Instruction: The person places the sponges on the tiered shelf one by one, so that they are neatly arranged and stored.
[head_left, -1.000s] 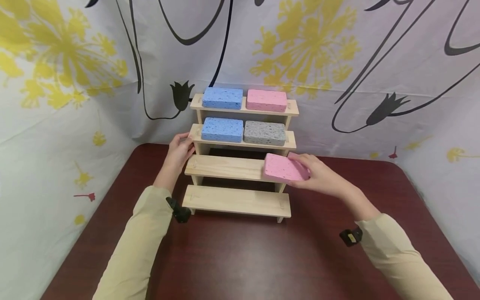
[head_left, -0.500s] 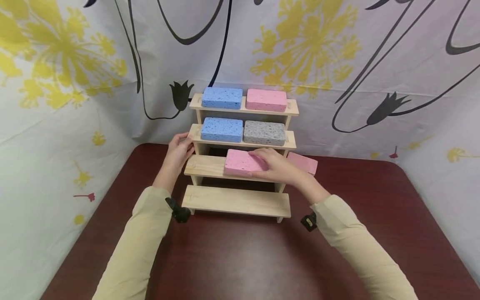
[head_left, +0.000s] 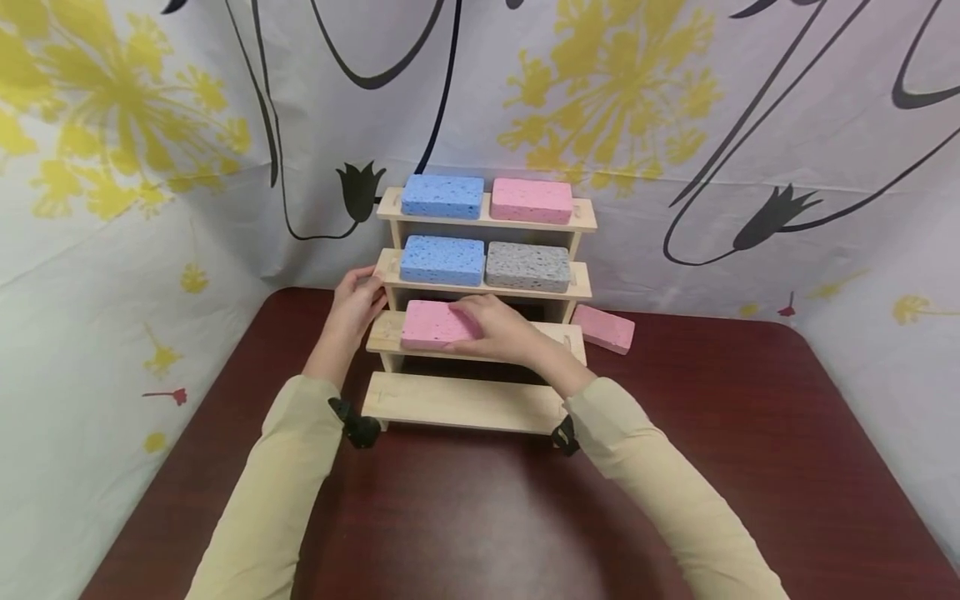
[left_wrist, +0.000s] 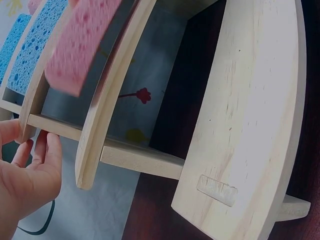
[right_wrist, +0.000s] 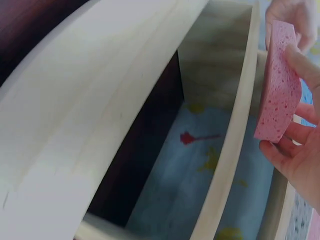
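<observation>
My right hand (head_left: 498, 329) grips a pink sponge (head_left: 431, 323) by its right end, over the left part of the second step from the bottom of a wooden tiered rack (head_left: 468, 402). The wrist views show the sponge (left_wrist: 82, 50) slightly raised off that step. With thumb and fingers, my left hand (head_left: 355, 304) holds the left end of the step above it. On that step sit a blue sponge (head_left: 442, 260) and a grey speckled sponge (head_left: 528, 267). The top step bears another blue sponge (head_left: 442, 196) and a pink one (head_left: 532, 200).
Another pink sponge (head_left: 604, 329) lies on the dark red table (head_left: 465, 508), just right of the rack. Behind and at both sides hangs a white cloth (head_left: 465, 117) with yellow and black flower prints.
My right hand has carried the pink sponge leftward along the second step from the bottom, uncovering the pink sponge on the table. My left hand has kept its hold on the rack.
</observation>
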